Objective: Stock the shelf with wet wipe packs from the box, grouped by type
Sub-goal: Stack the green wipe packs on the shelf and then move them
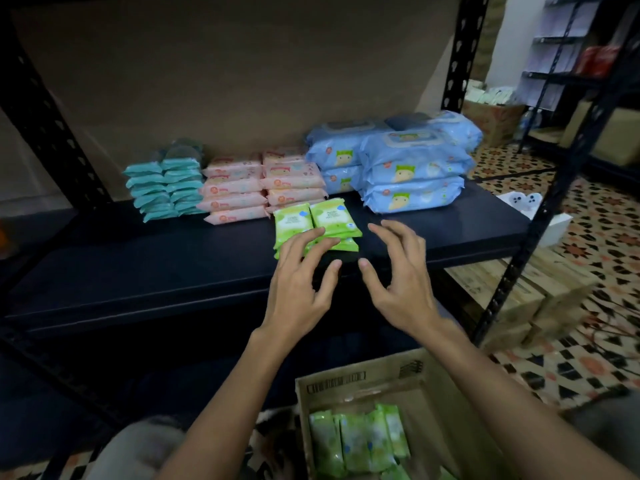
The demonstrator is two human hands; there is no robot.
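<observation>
Centre of the frame: a dark navy flat shelf board (138,271) carries 4 colour groups: teal soft wipe packs (166,183), pale pink printed wipe packs (239,188), light blue large wipe packs (412,168) with green-and-yellow figures, and lime green small wipe packs (311,223). Lower right, a tan cardboard box (349,382) holds more lime green packs (356,441). Far right, cream floor tiles (595,344) show black and orange stars.

I see four groups on the shelf (138,271): small packs (166,181) leftmost, baby-wipe stacks (263,185) beside them, large lidded packs (398,161) rightmost, kitchen-wipe packs (311,223) in front, the box (433,393) below.
</observation>
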